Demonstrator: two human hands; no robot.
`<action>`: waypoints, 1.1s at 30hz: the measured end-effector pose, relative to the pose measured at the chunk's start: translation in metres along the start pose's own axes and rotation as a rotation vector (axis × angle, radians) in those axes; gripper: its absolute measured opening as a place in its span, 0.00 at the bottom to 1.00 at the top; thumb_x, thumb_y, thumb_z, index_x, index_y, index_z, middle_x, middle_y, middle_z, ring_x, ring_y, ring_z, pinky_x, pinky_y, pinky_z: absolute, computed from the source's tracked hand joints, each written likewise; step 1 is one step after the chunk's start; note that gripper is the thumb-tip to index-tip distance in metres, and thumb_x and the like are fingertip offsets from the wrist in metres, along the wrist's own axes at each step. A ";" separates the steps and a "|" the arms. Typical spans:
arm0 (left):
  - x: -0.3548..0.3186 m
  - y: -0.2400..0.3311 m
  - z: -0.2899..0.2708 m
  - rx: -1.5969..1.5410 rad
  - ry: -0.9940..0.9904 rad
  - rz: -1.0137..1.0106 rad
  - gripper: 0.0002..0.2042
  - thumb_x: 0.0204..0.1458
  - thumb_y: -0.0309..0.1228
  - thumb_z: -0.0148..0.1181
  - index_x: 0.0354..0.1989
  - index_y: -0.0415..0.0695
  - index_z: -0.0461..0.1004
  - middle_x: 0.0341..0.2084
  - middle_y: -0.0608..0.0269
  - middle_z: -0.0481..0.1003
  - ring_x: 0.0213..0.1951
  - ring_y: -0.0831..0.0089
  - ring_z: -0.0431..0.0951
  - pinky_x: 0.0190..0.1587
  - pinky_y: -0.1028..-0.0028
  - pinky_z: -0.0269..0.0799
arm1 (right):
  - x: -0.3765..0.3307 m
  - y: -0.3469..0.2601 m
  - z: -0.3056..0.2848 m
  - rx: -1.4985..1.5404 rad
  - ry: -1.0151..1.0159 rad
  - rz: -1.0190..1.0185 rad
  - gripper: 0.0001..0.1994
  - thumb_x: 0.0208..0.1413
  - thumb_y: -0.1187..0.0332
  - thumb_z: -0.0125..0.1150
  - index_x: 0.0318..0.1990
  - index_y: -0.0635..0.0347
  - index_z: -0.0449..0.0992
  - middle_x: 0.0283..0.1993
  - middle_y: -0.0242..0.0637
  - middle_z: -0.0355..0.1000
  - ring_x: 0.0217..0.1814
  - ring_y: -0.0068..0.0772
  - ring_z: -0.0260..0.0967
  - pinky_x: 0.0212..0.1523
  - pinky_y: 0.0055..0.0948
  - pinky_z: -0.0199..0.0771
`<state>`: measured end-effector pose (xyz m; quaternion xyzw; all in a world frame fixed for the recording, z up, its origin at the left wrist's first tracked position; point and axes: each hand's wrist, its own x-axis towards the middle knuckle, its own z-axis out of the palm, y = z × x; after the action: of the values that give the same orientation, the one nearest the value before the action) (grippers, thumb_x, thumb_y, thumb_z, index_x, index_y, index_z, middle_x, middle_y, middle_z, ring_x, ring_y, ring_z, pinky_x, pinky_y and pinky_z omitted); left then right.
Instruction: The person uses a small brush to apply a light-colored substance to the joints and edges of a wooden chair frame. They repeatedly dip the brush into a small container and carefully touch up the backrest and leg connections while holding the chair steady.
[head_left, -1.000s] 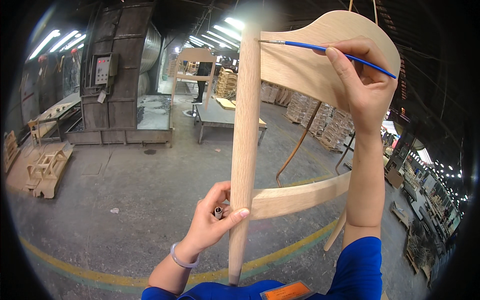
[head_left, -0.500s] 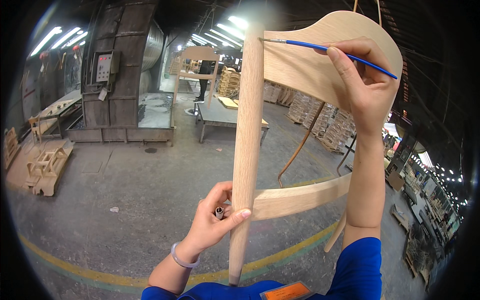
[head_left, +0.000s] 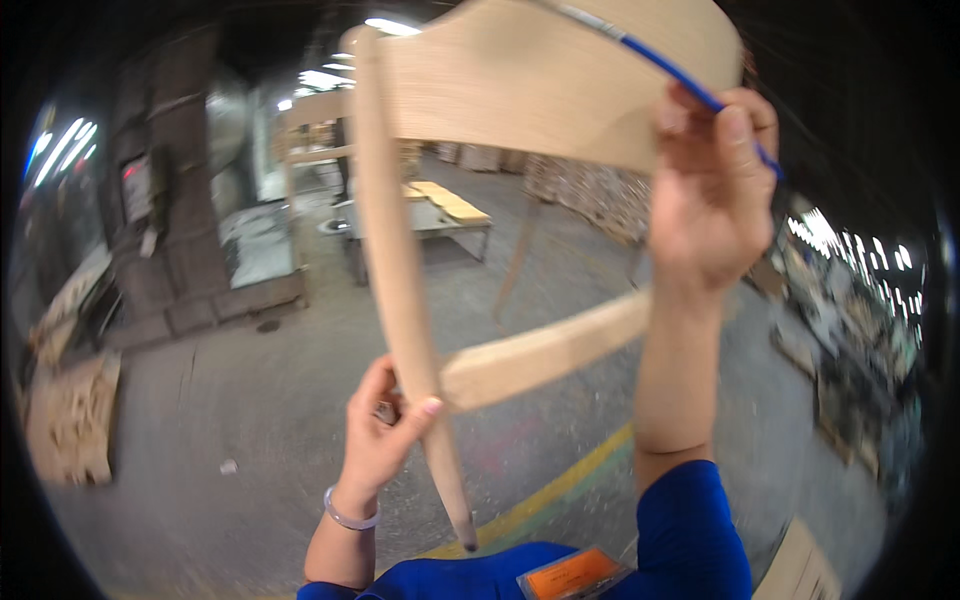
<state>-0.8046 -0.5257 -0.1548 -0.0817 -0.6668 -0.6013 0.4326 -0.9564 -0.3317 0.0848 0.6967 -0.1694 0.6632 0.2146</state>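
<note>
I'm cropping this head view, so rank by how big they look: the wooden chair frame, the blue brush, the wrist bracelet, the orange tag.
1. Chair frame, by far the largest.
2. Blue brush.
3. Orange tag and bracelet look alike; the tag sits nearer the camera, so I won't rank them.

- The grey concrete floor (head_left: 250, 420) spreads below both hands, with a yellow painted line (head_left: 560, 485) crossing it under the right forearm.
- Left of the left hand, wooden pieces (head_left: 70, 420) lie stacked on it.
- Beyond the hands, a low table (head_left: 420, 215) carries pale boards (head_left: 450, 200).
</note>
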 end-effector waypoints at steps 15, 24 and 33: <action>0.175 -0.126 -0.107 0.007 -0.026 0.072 0.26 0.70 0.41 0.58 0.70 0.38 0.65 0.42 0.67 0.73 0.32 0.85 0.70 0.27 0.83 0.63 | -0.430 -0.121 0.065 -0.371 1.716 0.613 0.09 0.67 0.65 0.60 0.33 0.53 0.71 0.24 0.25 0.64 0.27 0.24 0.60 0.33 0.27 0.62; 0.204 -0.150 -0.131 -0.071 -0.143 -0.088 0.34 0.70 0.45 0.59 0.75 0.36 0.58 0.61 0.55 0.70 0.58 0.70 0.73 0.57 0.69 0.71 | -0.486 -0.155 0.199 -0.160 2.137 0.623 0.10 0.68 0.66 0.60 0.32 0.55 0.73 0.27 0.27 0.67 0.29 0.24 0.60 0.34 0.27 0.63; 0.028 -0.033 -0.061 0.085 0.381 0.321 0.17 0.69 0.39 0.60 0.53 0.37 0.76 0.46 0.53 0.80 0.46 0.66 0.78 0.50 0.66 0.75 | -0.428 -0.336 0.369 -0.560 1.911 0.834 0.07 0.70 0.66 0.58 0.40 0.57 0.75 0.33 0.27 0.71 0.34 0.20 0.64 0.38 0.25 0.65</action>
<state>-0.8129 -0.5993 -0.1662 -0.0534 -0.5763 -0.5008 0.6436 -0.4938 -0.2598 -0.3769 -0.2958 -0.3015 0.8909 0.1670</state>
